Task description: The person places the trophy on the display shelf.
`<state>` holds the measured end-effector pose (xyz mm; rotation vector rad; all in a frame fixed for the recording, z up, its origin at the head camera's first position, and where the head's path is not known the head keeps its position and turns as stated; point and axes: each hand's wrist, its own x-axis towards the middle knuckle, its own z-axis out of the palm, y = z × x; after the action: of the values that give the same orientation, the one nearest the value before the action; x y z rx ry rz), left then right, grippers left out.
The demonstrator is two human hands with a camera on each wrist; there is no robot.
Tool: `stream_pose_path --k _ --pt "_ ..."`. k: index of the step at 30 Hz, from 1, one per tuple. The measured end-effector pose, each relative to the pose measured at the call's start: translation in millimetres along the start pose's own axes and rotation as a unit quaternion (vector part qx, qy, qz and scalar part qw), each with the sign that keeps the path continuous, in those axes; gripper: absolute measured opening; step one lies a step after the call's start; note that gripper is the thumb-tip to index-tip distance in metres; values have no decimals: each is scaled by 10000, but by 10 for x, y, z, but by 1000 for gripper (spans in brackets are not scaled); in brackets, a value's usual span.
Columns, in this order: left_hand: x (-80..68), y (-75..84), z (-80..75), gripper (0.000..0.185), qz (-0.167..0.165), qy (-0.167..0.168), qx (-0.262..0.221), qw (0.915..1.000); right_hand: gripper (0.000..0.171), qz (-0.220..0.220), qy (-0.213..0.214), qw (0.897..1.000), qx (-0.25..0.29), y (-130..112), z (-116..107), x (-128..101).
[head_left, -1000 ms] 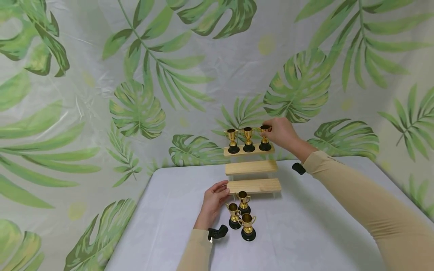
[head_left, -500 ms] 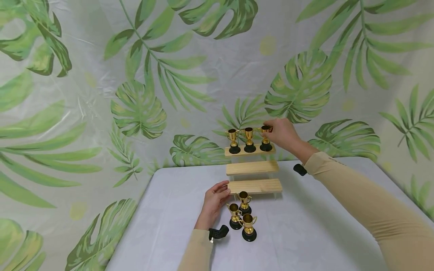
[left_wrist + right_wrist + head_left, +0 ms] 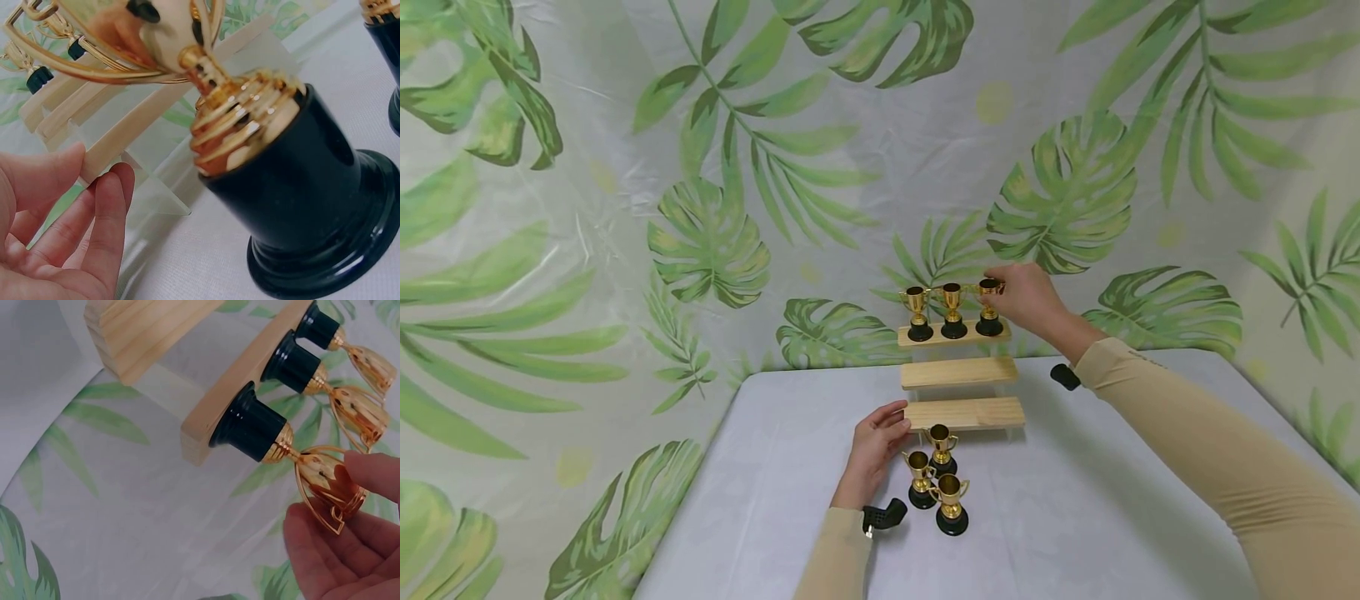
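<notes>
Three small gold trophy cups with black bases stand in a row on the top wooden step (image 3: pixel 898 337) of a tiered stand. My right hand (image 3: pixel 1028 293) pinches the cup of the rightmost trophy (image 3: pixel 325 475), whose base sits on the step near its end. The left end of the lowest step (image 3: pixel 964 412) is between the thumb and fingers of my left hand (image 3: pixel 872 442); the left wrist view shows them gripping that edge. Beside this hand several objects cluster: a trophy (image 3: pixel 941 450) by the stand, another (image 3: pixel 919 481) to its left, and a third (image 3: pixel 952 506) nearest me.
The middle step (image 3: pixel 958 372) of the stand carries nothing. Clear supports (image 3: pixel 150 181) hold up the steps. A white cloth (image 3: pixel 1075 500) covers the table, and a leaf-patterned sheet (image 3: pixel 820 208) hangs right behind the stand.
</notes>
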<state>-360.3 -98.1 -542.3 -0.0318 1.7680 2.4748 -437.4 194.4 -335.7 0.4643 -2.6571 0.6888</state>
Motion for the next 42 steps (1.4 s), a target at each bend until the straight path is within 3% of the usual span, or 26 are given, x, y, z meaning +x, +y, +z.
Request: stream_pose_path --k 17,24,42 --pt "-18 -8 5 39 -31 97 20 9999 51 -28 334 9989 -330 -23 -155 -59" --pt "-24 12 11 44 32 18 56 10000 48 -87 401 9988 -265 -20 -204 -136" --pt "-28 6 15 41 7 61 57 10000 48 -131 649 9978 -88 -106 -306 -608"
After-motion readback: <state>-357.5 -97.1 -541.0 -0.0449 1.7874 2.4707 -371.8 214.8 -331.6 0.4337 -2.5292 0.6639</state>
